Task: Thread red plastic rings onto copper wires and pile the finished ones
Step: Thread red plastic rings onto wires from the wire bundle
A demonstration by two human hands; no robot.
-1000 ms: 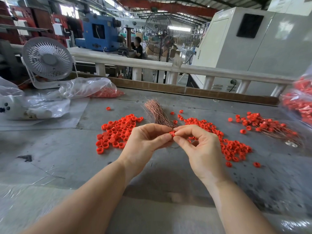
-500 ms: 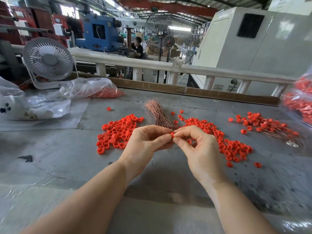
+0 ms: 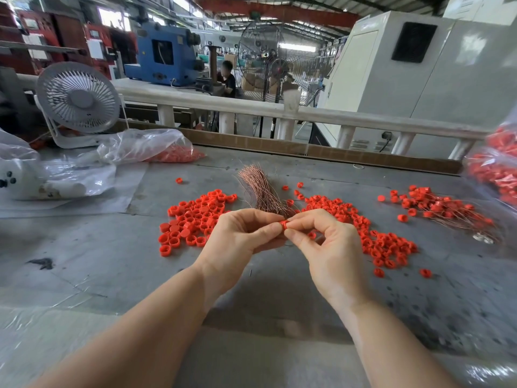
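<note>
My left hand (image 3: 240, 233) and my right hand (image 3: 327, 247) meet over the middle of the table, fingertips pinched together on one red ring (image 3: 284, 224). A thin copper wire trails under the hands; which hand holds it I cannot tell. Behind them lies a bundle of copper wires (image 3: 260, 189). Loose red rings lie in a heap to the left (image 3: 195, 219) and another to the right (image 3: 375, 236). A pile of wires with rings on them (image 3: 444, 208) sits at the far right.
A white desk fan (image 3: 78, 102) stands at the back left beside clear plastic bags (image 3: 145, 147), one holding red rings. Another bag of red rings (image 3: 498, 169) sits at the right edge. A white rail (image 3: 307, 114) runs behind the grey table (image 3: 84, 261).
Both hands stay pinched together on the red ring with only small finger shifts. The piles have not moved.
</note>
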